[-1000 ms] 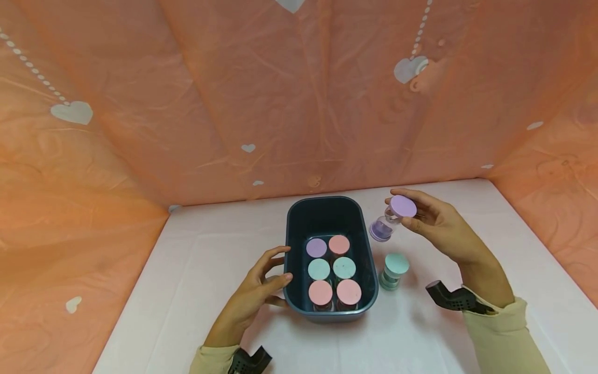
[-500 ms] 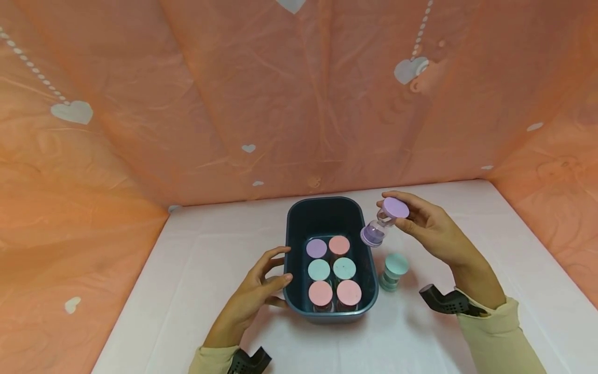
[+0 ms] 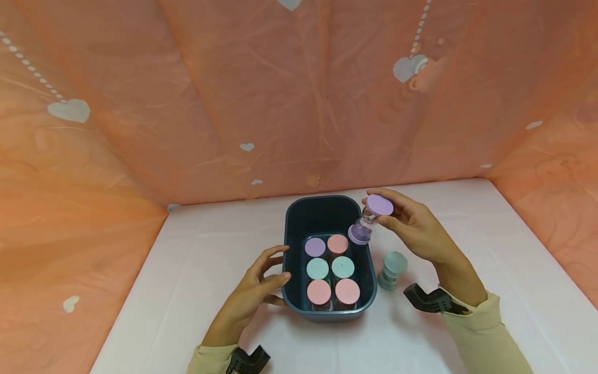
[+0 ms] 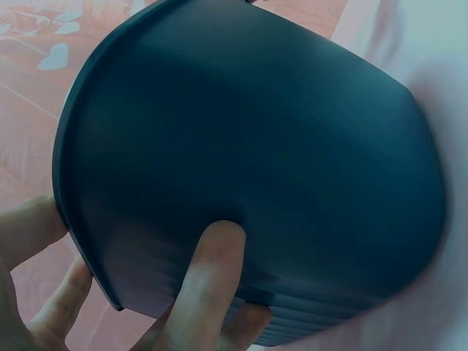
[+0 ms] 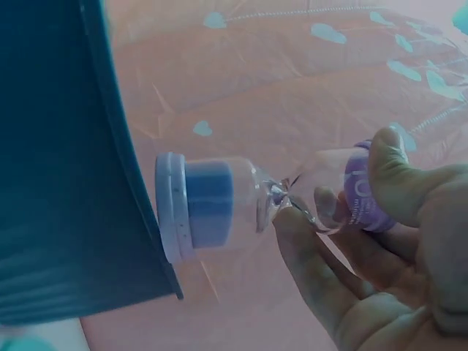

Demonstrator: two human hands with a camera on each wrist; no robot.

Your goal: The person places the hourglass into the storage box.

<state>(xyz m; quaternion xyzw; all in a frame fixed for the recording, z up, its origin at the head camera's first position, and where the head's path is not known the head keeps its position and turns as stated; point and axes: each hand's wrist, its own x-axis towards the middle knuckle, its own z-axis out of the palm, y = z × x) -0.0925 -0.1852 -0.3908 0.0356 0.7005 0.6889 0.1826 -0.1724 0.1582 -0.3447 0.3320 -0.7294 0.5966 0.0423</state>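
Observation:
A purple-capped hourglass (image 3: 362, 228) with purple sand in its lower bulb is held tilted by my right hand (image 3: 416, 228), thumb and fingers around its top end. Its lower end hangs over the right rim of a dark blue bin (image 3: 308, 215). Inside the bin stand several hourglasses in pairs, with pink caps (image 3: 319, 292), mint caps (image 3: 317, 268), one purple cap (image 3: 315, 247) and a salmon cap (image 3: 337, 243). My left hand (image 3: 249, 296) touches the bin's left side from outside; in the left wrist view the thumb (image 4: 212, 270) lies against the outer wall.
A mint hourglass (image 3: 392, 270) stands upright on the white tabletop (image 3: 205, 249), just right of the bin. Orange cloth (image 3: 261, 104) printed with hearts closes off the back and sides.
My right hand has carried the purple hourglass leftward, from beside the bin to above its right rim. The left hand and the bin stay in about the same place.

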